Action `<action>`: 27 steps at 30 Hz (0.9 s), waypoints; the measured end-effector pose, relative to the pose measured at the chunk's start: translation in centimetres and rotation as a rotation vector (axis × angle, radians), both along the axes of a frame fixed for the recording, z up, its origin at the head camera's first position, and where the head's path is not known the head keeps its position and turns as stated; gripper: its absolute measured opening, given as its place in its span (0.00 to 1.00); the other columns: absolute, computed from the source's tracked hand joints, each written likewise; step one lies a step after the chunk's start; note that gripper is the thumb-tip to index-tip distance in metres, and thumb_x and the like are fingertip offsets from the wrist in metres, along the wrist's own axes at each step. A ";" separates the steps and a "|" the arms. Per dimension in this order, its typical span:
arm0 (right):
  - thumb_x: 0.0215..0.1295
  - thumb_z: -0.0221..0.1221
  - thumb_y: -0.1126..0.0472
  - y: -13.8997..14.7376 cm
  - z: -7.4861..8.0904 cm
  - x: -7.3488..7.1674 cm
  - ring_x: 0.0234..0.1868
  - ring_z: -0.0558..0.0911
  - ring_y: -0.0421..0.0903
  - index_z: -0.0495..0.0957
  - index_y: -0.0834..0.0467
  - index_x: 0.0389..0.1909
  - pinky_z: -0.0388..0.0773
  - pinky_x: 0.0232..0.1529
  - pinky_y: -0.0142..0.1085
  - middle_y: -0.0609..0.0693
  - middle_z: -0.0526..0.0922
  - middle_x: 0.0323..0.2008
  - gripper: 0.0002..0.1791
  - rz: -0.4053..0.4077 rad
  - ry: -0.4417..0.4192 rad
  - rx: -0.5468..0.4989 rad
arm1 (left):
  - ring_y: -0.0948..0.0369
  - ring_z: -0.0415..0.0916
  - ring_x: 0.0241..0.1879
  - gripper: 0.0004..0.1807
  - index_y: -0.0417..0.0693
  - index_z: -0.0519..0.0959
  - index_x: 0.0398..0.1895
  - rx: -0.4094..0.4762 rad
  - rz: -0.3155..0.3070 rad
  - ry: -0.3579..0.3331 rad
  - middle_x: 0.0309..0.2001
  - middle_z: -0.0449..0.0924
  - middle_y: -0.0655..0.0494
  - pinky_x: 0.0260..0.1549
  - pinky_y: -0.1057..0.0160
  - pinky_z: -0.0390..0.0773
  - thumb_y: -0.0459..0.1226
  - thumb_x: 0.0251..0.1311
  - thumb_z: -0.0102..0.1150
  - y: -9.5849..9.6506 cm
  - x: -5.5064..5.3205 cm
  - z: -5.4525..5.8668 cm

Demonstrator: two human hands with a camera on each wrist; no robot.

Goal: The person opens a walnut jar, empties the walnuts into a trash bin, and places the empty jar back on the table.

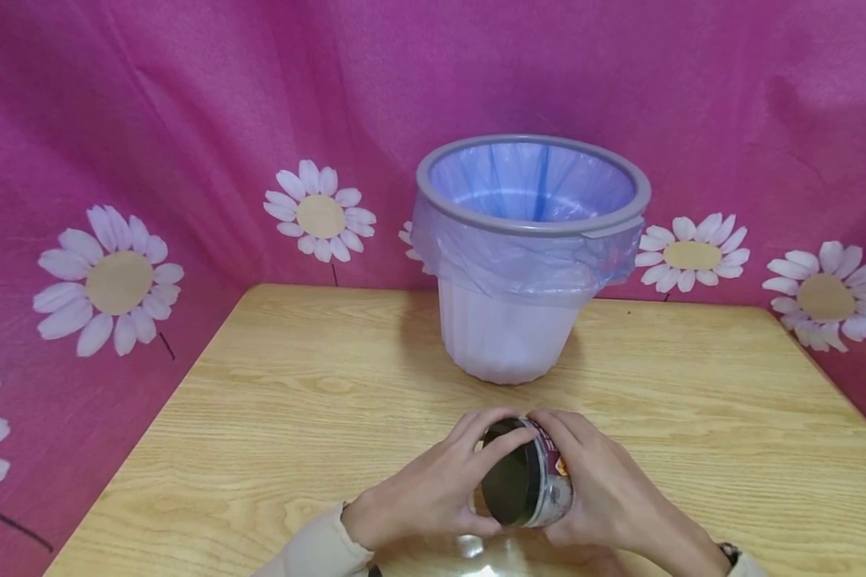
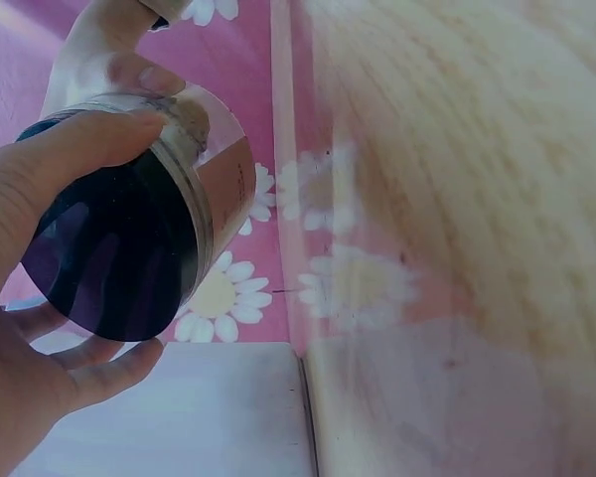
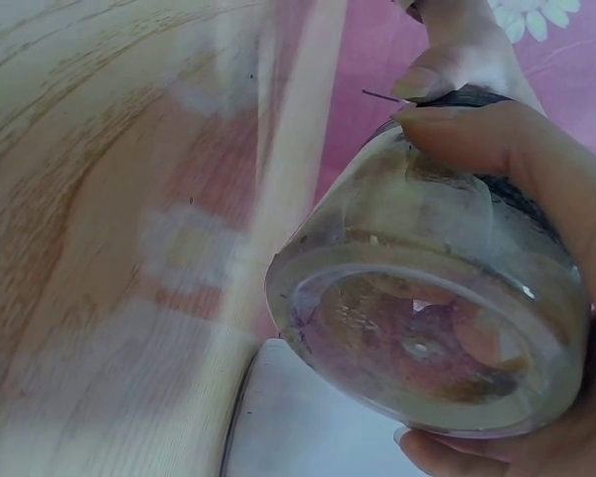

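Between both hands is a clear jar (image 1: pixel 557 498) with a wide black lid (image 1: pixel 508 486), tipped on its side above the near part of the table. My left hand (image 1: pixel 436 485) grips the lid, its thumb on one side and fingers on the other, as the left wrist view also shows. Around the jar's body, over a dark red label, my right hand (image 1: pixel 613 487) is wrapped. The right wrist view faces the jar's thick clear base (image 3: pixel 417 348), through which the inside shows brownish with no clear contents.
A pale bin (image 1: pixel 508 344) stands behind the hands on the wooden table (image 1: pixel 296 417). Its blue plastic liner (image 1: pixel 519 264) folds over the outside beneath a grey rim ring (image 1: pixel 533 227). Pink cloth (image 1: pixel 209 104) with white daisies hangs around the table's back and sides.
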State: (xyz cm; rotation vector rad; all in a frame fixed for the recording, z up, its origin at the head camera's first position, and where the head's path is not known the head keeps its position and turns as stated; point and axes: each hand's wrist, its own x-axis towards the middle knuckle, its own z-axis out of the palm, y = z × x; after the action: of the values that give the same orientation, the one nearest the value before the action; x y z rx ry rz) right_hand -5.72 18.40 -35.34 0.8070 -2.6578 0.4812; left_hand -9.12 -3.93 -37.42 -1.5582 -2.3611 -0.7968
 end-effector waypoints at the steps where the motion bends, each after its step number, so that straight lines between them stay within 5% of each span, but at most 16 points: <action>1: 0.11 0.78 0.48 0.0 0.0 0.0 0.50 0.78 0.47 0.70 0.62 0.59 0.80 0.45 0.45 0.54 0.76 0.53 0.60 -0.001 0.000 0.001 | 0.56 0.56 0.66 0.58 0.54 0.53 0.73 -0.002 0.000 0.003 0.70 0.52 0.48 0.60 0.65 0.68 0.42 0.36 0.78 0.0 0.0 0.0; 27: 0.12 0.78 0.50 0.0 0.2 0.1 0.49 0.77 0.46 0.70 0.62 0.59 0.81 0.45 0.45 0.53 0.75 0.53 0.59 -0.020 -0.051 0.011 | 0.57 0.57 0.65 0.58 0.53 0.53 0.73 0.006 -0.009 0.087 0.68 0.54 0.48 0.60 0.67 0.66 0.45 0.36 0.77 0.0 -0.1 -0.1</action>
State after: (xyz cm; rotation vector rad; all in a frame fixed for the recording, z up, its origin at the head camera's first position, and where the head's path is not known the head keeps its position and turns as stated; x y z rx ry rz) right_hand -5.59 18.36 -35.10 0.7803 -2.7154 0.4882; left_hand -9.20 -3.94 -37.51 -1.5691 -2.2907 -0.7220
